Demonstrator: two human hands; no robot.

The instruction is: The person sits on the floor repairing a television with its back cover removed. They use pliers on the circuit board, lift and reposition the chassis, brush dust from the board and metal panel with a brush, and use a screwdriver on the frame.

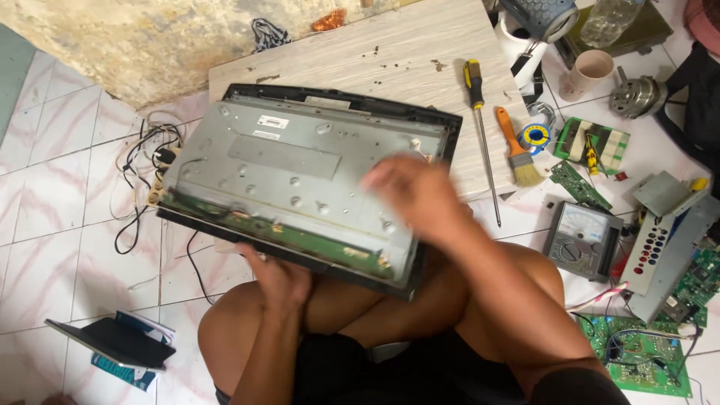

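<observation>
A person sits cross-legged on the tiled floor (60, 225) with an opened flat screen panel (300, 180) lying face down, its grey metal back upward. The panel rests partly on the person's knees and partly on a pale wooden board (405, 60) that serves as the surface behind it.

The left hand (277, 274) sits at the near edge of the panel, under the green circuit strip (300, 232) that runs along that edge; its grip is closed around the black frame, thumb over the rim and fingers beneath. The right hand (416, 191) hovers over the right end of the panel, just above the metal back. It is blurred, so whether its grip is spread or pinching something cannot be told.

To the right of the panel, on the board, lie a long screwdriver (480, 127) with a black and yellow handle and a paintbrush (517, 150) with an orange handle. Further right of the panel, on the floor, sits a grey meter (581, 240) with a dial, and beyond it green circuit boards (637, 352). To the left of the panel a tangle of black and white cables (142, 165) lies on the tiles.
</observation>
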